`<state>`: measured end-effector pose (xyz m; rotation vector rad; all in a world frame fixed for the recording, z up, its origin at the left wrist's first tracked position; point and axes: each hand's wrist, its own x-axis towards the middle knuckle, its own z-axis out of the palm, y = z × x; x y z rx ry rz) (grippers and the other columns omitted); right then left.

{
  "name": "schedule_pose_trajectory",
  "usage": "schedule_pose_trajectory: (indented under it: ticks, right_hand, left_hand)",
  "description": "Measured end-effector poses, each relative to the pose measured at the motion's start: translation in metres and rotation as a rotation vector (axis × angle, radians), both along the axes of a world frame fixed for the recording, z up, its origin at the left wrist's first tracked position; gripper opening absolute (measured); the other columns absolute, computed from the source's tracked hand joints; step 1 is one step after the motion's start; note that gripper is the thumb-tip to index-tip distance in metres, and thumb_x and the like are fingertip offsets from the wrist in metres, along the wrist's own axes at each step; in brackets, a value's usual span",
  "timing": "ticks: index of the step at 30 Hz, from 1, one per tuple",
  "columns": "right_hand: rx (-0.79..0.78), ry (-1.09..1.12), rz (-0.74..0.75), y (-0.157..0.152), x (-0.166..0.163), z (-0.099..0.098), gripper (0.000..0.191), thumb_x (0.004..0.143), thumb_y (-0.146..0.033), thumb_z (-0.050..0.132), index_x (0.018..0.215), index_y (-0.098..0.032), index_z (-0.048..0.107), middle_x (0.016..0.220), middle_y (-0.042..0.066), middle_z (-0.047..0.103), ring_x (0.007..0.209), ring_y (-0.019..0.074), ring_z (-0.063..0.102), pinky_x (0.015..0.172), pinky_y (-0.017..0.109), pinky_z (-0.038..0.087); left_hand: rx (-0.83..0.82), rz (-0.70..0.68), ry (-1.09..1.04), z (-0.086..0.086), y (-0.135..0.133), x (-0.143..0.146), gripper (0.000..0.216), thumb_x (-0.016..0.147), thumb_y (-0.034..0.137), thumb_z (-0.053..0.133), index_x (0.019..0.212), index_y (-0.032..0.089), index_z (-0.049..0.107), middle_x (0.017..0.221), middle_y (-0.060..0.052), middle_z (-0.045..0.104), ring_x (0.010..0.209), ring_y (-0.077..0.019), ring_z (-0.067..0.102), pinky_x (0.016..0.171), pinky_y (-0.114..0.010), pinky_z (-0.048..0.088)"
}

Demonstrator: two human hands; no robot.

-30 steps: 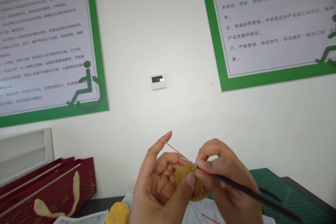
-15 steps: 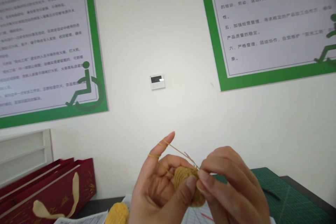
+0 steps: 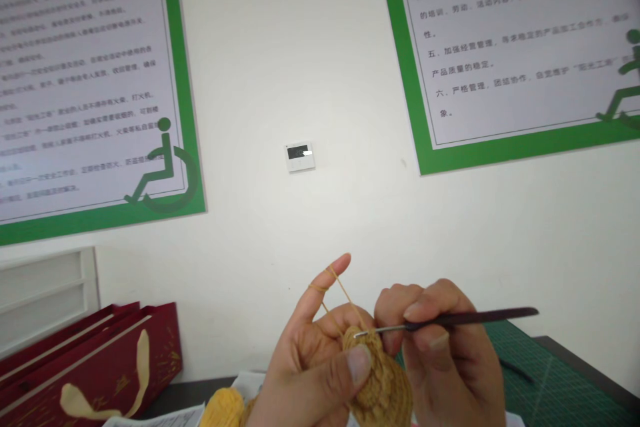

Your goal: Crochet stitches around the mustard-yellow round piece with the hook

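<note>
My left hand (image 3: pixel 315 360) pinches a mustard-yellow crochet piece (image 3: pixel 385 387) between thumb and fingers. Its index finger points up, with the yarn (image 3: pixel 345 290) looped round it and running down to the piece. In my right hand (image 3: pixel 445 353) is a crochet hook (image 3: pixel 480 317) with a dark handle, held between thumb and fingers. The hook's metal tip lies at the top edge of the crochet piece, close to my left thumb. Part of the piece's lower end is cut off by the frame.
A yellow yarn ball (image 3: pixel 223 407) sits on papers left of my hands. Red gift bags (image 3: pixel 120 360) stand at the far left. To the right lies a green cutting mat (image 3: pixel 540 373) with a black strip (image 3: pixel 517 370). Behind is a white wall with posters and a thermostat (image 3: pixel 300 156).
My right hand has turned, so the hook's dark handle now shows pointing right. The crochet piece is tilted, showing more of its side. My left hand has shifted slightly right.
</note>
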<state>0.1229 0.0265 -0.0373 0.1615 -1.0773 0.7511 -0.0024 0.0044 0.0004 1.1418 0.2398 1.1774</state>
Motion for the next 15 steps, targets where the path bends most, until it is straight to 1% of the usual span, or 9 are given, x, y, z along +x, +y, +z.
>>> schedule_pose_trajectory:
  ticks: [3, 5, 8, 10, 12, 13, 14, 15]
  right_hand:
    - [-0.061, 0.028, 0.039, -0.005, 0.005, 0.0, 0.017, 0.103, -0.04, 0.054, 0.097, -0.028, 0.065, 0.069, 0.0, 0.064, 0.068, 0.0162, 0.056, 0.064, 0.031, 0.044]
    - [-0.117, 0.011, 0.134, -0.007, 0.009, 0.002, 0.021, 0.104, -0.041, 0.05, 0.095, -0.028, 0.063, 0.067, -0.001, 0.062, 0.066, 0.0158, 0.055, 0.063, 0.03, 0.043]
    - [-0.225, -0.066, 0.298, -0.007, 0.012, 0.007, 0.027, 0.105, -0.044, 0.047, 0.09, -0.026, 0.06, 0.064, -0.002, 0.058, 0.062, 0.0137, 0.051, 0.06, 0.027, 0.041]
    - [-0.277, -0.119, 0.322, -0.005, 0.011, 0.009, 0.03, 0.104, -0.044, 0.049, 0.084, -0.023, 0.058, 0.063, -0.003, 0.056, 0.059, 0.0121, 0.047, 0.058, 0.026, 0.039]
    - [-0.272, -0.147, 0.273, -0.003, 0.009, 0.011, 0.031, 0.101, -0.043, 0.057, 0.078, -0.022, 0.056, 0.065, -0.003, 0.055, 0.06, 0.0114, 0.046, 0.059, 0.025, 0.039]
    - [-0.235, -0.15, 0.219, -0.001, 0.008, 0.01, 0.028, 0.1, -0.041, 0.06, 0.078, -0.023, 0.056, 0.067, -0.003, 0.056, 0.061, 0.0116, 0.047, 0.06, 0.025, 0.04]
    - [-0.183, -0.15, 0.127, 0.0, 0.009, 0.01, 0.023, 0.099, -0.038, 0.062, 0.081, -0.024, 0.057, 0.07, -0.003, 0.056, 0.064, 0.0124, 0.049, 0.06, 0.026, 0.042]
    - [-0.112, -0.157, -0.013, 0.001, 0.01, 0.01, 0.014, 0.098, -0.032, 0.063, 0.086, -0.025, 0.06, 0.072, -0.003, 0.058, 0.066, 0.0134, 0.052, 0.061, 0.027, 0.044]
  left_hand:
    - [0.007, -0.006, -0.008, 0.001, -0.002, -0.001, 0.08, 0.072, 0.012, 0.086, 0.145, 0.029, 0.057, 0.083, -0.005, 0.069, 0.075, -0.0188, 0.064, 0.062, -0.026, 0.05]
    - [0.006, -0.005, 0.0, 0.002, -0.003, -0.001, 0.075, 0.073, 0.012, 0.086, 0.141, 0.028, 0.061, 0.082, -0.005, 0.069, 0.08, -0.0221, 0.066, 0.064, -0.028, 0.051]
    - [0.025, 0.05, 0.015, 0.003, -0.004, 0.0, 0.067, 0.073, 0.014, 0.086, 0.136, 0.028, 0.066, 0.083, -0.005, 0.07, 0.074, -0.0187, 0.064, 0.063, -0.028, 0.051]
    - [0.066, 0.134, 0.02, 0.002, -0.004, 0.002, 0.063, 0.073, 0.013, 0.087, 0.132, 0.029, 0.069, 0.082, -0.004, 0.071, 0.072, -0.0175, 0.064, 0.064, -0.029, 0.052]
    - [0.111, 0.217, 0.009, 0.001, -0.005, 0.004, 0.062, 0.074, 0.012, 0.087, 0.13, 0.03, 0.07, 0.081, -0.003, 0.073, 0.073, -0.0173, 0.066, 0.067, -0.03, 0.053]
    - [0.124, 0.245, 0.001, 0.0, -0.005, 0.006, 0.062, 0.074, 0.012, 0.087, 0.13, 0.031, 0.07, 0.081, -0.003, 0.073, 0.073, -0.0171, 0.066, 0.068, -0.03, 0.054]
    - [0.13, 0.266, -0.007, 0.0, -0.005, 0.007, 0.062, 0.074, 0.011, 0.086, 0.13, 0.032, 0.07, 0.081, -0.003, 0.074, 0.073, -0.0168, 0.067, 0.067, -0.029, 0.054]
    - [0.13, 0.286, -0.013, -0.001, -0.005, 0.008, 0.061, 0.075, 0.011, 0.086, 0.13, 0.032, 0.07, 0.081, -0.003, 0.074, 0.072, -0.0164, 0.067, 0.066, -0.028, 0.054]
